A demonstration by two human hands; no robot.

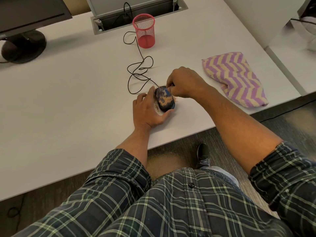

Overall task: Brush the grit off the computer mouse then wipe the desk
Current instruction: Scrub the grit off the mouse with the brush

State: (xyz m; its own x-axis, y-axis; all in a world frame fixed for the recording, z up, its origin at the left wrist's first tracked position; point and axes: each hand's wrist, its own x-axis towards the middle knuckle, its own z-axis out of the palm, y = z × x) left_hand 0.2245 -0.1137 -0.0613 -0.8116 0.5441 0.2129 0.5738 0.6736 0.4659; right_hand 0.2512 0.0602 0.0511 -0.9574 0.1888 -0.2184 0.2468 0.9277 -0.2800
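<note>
A black wired computer mouse (165,101) lies near the front edge of the white desk (68,93), with tan grit on its back and scattered around it. My left hand (147,111) cups the mouse from the left and behind, holding it steady. My right hand (183,82) is closed on a small brush (166,91) with a blue head, whose tip touches the mouse's front half. Most of the brush is hidden inside my fingers. A purple and cream zigzag cloth (236,77) lies folded to the right.
The mouse cable (138,72) loops back past a pink mesh cup (145,30) to a cable hatch (136,16). A monitor stand (23,45) sits at far left. Grit lies on the floor (164,161) under the desk edge, near my shoe.
</note>
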